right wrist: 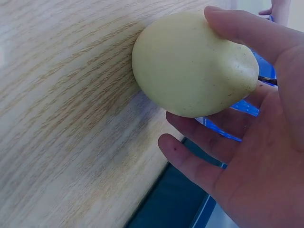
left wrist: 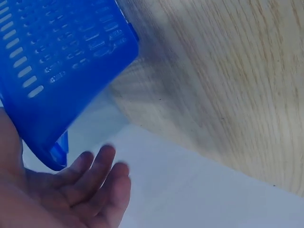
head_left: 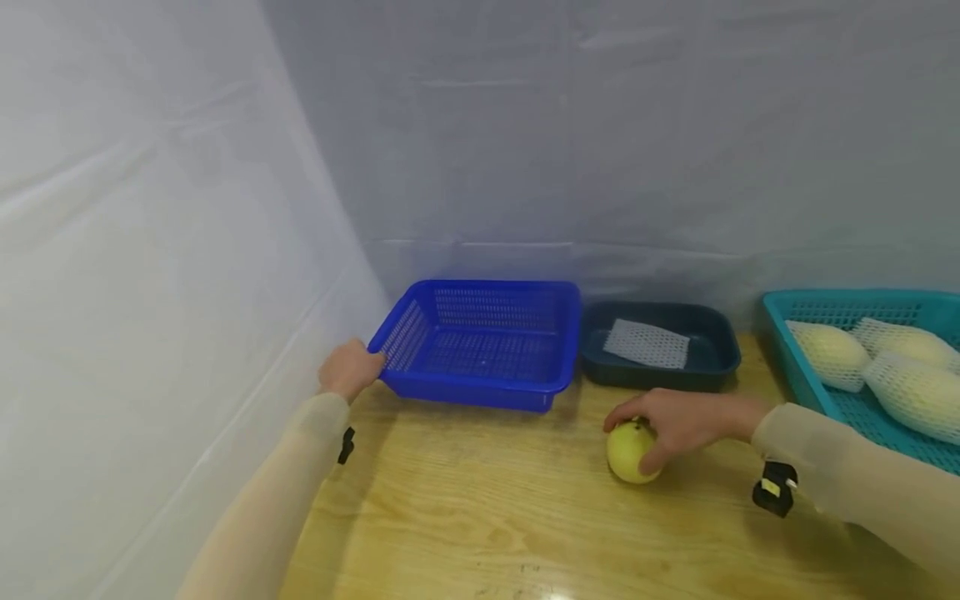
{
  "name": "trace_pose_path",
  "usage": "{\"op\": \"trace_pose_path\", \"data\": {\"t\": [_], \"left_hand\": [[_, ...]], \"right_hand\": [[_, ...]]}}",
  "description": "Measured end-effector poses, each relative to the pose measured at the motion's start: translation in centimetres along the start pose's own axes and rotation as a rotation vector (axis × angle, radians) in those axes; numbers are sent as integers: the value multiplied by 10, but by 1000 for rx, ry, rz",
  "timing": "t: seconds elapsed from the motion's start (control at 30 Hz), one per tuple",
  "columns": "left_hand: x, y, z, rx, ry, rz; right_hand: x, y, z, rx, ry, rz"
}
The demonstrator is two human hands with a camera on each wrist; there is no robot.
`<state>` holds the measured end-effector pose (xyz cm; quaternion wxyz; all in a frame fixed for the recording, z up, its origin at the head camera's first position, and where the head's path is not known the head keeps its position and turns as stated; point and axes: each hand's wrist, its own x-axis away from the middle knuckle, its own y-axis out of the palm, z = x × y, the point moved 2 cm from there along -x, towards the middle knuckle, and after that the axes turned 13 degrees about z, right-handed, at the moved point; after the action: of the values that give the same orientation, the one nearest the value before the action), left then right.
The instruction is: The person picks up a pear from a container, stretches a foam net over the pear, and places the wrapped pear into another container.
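In the head view, my right hand (head_left: 686, 425) holds a yellow-green pear (head_left: 627, 454) from above, close over the wooden table. The right wrist view shows the thumb on one side of the pear (right wrist: 190, 66) and fingers round the other, its thin dark stem toward the palm. My left hand (head_left: 351, 369) is at the near left corner of a blue perforated basket (head_left: 480, 385). In the left wrist view, the basket's rim corner (left wrist: 45, 152) sits between the thumb side and the loosely bent fingers (left wrist: 102, 166).
A dark teal tray (head_left: 660, 379) with a white foam net (head_left: 647, 343) inside stands beside the basket. At the right, a turquoise basket (head_left: 802, 362) bears several pale fruits in foam nets (head_left: 918, 396). White sheeting (head_left: 487, 150) rises behind and at the left.
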<state>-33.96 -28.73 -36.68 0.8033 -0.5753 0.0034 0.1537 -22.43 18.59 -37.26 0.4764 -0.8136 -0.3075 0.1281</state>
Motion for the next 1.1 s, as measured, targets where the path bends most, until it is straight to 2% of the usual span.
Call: {"op": "trace_pose_path", "data": {"t": [0.13, 0.23, 0.43, 0.53, 0.67, 0.83, 0.97, 1.1], "left_hand": [[1, -3, 8, 7, 57, 136], [5, -5, 22, 24, 128, 220], [26, -7, 65, 141, 223, 282], [41, -7, 89, 210, 249, 265], [62, -3, 119, 272, 315, 232], [89, 4, 149, 361, 404, 202], [111, 11, 168, 453, 471, 118], [129, 17, 181, 492, 522, 20]], "right_hand": [[3, -2, -1, 9, 12, -7], [5, -4, -1, 16, 8, -6], [11, -7, 0, 15, -18, 11], [14, -7, 1, 15, -29, 21], [18, -7, 4, 10, -25, 28], [20, -8, 6, -10, -15, 27], [23, -12, 7, -22, 20, 1], [27, -22, 9, -14, 81, -38]]}}
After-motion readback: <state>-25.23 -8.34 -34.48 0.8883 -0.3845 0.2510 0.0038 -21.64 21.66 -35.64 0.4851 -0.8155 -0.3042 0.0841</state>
